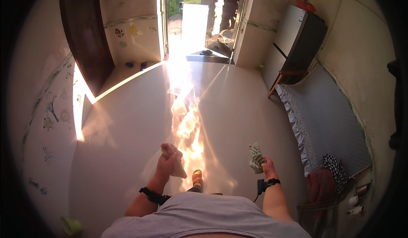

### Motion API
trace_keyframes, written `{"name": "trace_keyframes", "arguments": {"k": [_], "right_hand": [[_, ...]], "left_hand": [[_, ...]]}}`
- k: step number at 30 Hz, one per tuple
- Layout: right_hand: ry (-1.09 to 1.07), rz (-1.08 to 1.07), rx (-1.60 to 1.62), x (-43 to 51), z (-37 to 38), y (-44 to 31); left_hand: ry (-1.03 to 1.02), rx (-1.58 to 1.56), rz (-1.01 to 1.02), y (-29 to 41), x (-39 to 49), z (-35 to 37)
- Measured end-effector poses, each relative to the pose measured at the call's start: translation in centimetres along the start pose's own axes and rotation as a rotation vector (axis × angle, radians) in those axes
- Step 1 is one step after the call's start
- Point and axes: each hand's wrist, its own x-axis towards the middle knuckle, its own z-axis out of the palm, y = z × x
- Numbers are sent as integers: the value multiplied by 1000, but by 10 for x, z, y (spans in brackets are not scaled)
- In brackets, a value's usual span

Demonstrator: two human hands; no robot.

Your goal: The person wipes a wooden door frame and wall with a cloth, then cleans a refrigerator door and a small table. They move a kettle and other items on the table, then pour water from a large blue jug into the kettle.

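My left hand (167, 164) is closed around a crumpled pinkish cloth (175, 161), which sticks out above and below the fingers. My right hand (268, 167) grips a bunched, textured grey-green and white cloth (256, 159) well off to the right. The two hands are far apart, both held out over the pale floor. Each wrist wears a black strap, and a small dark device with a cable sits at the right one. One foot in an orange slipper (197, 176) shows between the hands.
Glossy floor (137, 110) stretches to an open doorway (194, 24) with strong sunlight. At right stand a fridge (290, 43), a wooden chair (280, 78) and a grey-covered bed (331, 110); clothes (322, 185) lie near its close end. A green basket (70, 226) is at lower left, a dark door (86, 33) at upper left.
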Motion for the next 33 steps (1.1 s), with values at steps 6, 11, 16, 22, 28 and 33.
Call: {"name": "trace_keyframes", "arguments": {"k": [6,11,16,22,28,33], "right_hand": [[-1,530,-233,41,-34,73],[-116,744,-554,51,-75,116],[-45,799,-369,108,-78,94],[-44,757,-216,246,-77,59],[108,419,259,442,-97,-65],[120,-59,63,609,-126,-212]], "left_hand": [[-38,-60,-5,-2,156,32],[-296,-141,-65,8,274,103],[-411,-35,-121,4,369,173],[-366,26,-136,-15,481,226],[-276,-14,30,-11,587,280],[-195,-18,8,-20,658,300]]}}
